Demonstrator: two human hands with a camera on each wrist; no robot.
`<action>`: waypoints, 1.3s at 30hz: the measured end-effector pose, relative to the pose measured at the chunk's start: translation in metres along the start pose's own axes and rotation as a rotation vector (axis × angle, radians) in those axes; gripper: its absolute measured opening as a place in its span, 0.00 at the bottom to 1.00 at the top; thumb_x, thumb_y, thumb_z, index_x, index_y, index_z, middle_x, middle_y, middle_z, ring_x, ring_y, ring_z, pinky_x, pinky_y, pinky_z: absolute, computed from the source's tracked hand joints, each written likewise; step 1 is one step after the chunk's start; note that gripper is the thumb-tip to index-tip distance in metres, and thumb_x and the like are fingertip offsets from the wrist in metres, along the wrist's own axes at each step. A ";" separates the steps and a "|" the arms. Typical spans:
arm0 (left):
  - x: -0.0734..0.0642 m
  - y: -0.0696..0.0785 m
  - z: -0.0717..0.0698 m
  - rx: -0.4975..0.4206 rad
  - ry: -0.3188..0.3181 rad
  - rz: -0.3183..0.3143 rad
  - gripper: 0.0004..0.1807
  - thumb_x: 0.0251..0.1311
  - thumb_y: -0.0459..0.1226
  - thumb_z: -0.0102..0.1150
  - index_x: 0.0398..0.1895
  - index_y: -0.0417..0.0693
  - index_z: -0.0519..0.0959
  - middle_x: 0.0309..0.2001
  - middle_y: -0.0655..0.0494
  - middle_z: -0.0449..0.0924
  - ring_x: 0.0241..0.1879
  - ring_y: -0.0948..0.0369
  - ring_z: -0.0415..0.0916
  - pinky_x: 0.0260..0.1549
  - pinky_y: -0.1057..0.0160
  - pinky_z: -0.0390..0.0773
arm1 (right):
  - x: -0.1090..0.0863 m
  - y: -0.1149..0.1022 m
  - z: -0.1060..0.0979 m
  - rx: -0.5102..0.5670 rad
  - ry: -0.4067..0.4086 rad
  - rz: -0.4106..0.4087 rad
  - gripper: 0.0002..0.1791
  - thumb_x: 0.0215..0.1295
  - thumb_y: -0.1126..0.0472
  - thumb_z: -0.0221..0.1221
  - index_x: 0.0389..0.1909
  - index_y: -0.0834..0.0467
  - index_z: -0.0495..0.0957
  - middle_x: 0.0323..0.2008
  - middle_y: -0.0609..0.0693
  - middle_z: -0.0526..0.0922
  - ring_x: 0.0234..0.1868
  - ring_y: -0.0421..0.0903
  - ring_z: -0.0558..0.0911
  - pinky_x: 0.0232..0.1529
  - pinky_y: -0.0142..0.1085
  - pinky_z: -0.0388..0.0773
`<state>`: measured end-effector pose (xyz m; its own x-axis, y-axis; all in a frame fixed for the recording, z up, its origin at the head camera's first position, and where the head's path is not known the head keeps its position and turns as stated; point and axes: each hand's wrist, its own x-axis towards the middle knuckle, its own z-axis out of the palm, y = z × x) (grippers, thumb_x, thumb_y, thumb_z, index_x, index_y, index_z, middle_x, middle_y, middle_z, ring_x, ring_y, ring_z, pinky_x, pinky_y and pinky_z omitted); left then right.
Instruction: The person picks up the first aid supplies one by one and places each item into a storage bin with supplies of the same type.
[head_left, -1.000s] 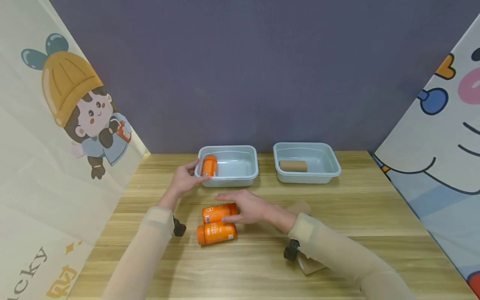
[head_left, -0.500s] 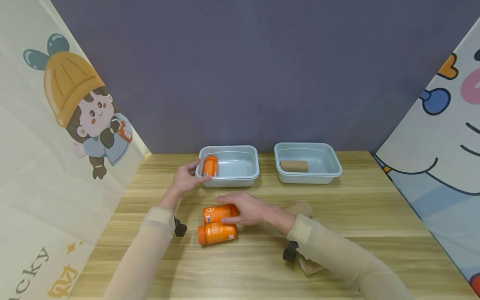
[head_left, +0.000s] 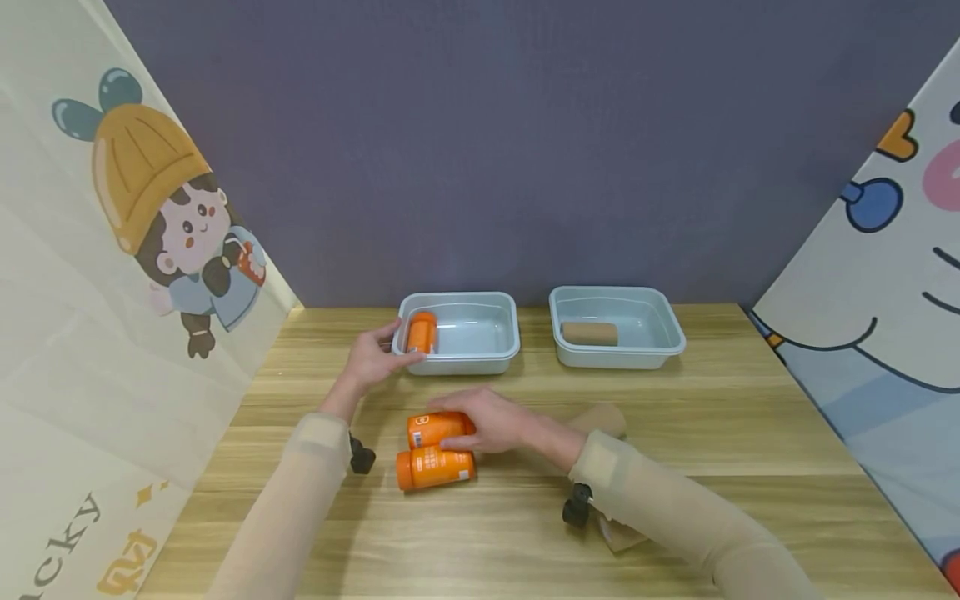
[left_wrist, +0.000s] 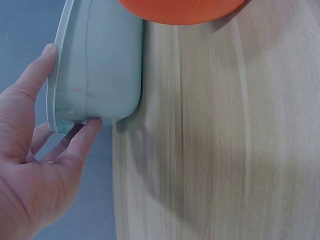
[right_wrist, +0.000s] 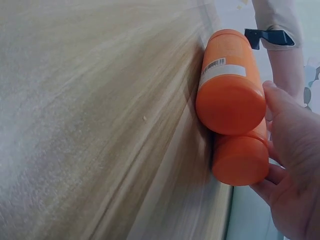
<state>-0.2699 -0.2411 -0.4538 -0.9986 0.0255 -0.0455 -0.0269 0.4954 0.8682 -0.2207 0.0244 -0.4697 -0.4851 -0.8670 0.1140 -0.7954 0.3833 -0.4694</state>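
My left hand (head_left: 372,358) grips the left corner of a pale blue-grey plastic tub (head_left: 472,366). Its thumb (left_wrist: 41,70) lies along the rim and its fingers bend against the outer wall. An orange bottle (head_left: 422,335) leans inside that tub. Two more orange bottles lie side by side on the table, the far bottle (head_left: 431,431) and the near bottle (head_left: 437,468). From the right, my right hand (head_left: 491,421) curls over the far bottle, covering its right end. The thumb reaches to the seam between both bottles; in the right wrist view the fingers (right_wrist: 267,187) sit by the far bottle's end.
A second pale tub (head_left: 615,357) stands at the back right with a brown cylinder (head_left: 590,334) inside. Beneath my right forearm lie two brown objects, a rounded one (head_left: 603,418) and another (head_left: 621,534) partly hidden by the sleeve. A dark panel (head_left: 480,150) rises behind the table.
My right hand has settled slightly lower over the far bottle, its thumb shifting a little left. My left hand keeps its place on the tub.
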 end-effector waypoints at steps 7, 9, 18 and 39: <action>-0.001 0.001 0.000 -0.005 -0.001 0.001 0.51 0.61 0.43 0.78 0.83 0.44 0.60 0.83 0.44 0.60 0.77 0.41 0.68 0.72 0.47 0.75 | 0.003 0.001 0.002 -0.016 -0.002 0.004 0.31 0.75 0.47 0.66 0.73 0.56 0.76 0.70 0.50 0.82 0.71 0.46 0.81 0.76 0.40 0.75; -0.001 0.001 0.000 -0.008 -0.003 0.000 0.51 0.61 0.43 0.78 0.83 0.44 0.60 0.83 0.43 0.60 0.77 0.41 0.68 0.72 0.46 0.76 | 0.003 0.001 0.003 -0.024 0.001 0.003 0.30 0.75 0.47 0.65 0.72 0.57 0.77 0.69 0.50 0.83 0.70 0.46 0.82 0.75 0.40 0.75; -0.002 0.001 0.000 -0.009 -0.004 -0.009 0.53 0.59 0.46 0.80 0.84 0.46 0.60 0.82 0.42 0.61 0.76 0.41 0.69 0.71 0.47 0.77 | 0.008 0.003 0.001 -0.016 -0.013 0.023 0.26 0.72 0.50 0.68 0.66 0.56 0.82 0.62 0.49 0.88 0.64 0.44 0.85 0.71 0.38 0.79; -0.001 0.000 0.000 -0.006 0.001 0.001 0.53 0.59 0.45 0.80 0.83 0.45 0.60 0.83 0.43 0.60 0.76 0.41 0.69 0.71 0.47 0.77 | 0.010 0.003 -0.005 -0.026 -0.004 0.099 0.25 0.76 0.51 0.65 0.66 0.60 0.79 0.63 0.54 0.86 0.61 0.48 0.85 0.69 0.43 0.80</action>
<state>-0.2686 -0.2414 -0.4537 -0.9987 0.0248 -0.0446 -0.0267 0.4906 0.8710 -0.2299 0.0181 -0.4659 -0.5605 -0.8256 0.0647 -0.7526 0.4753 -0.4557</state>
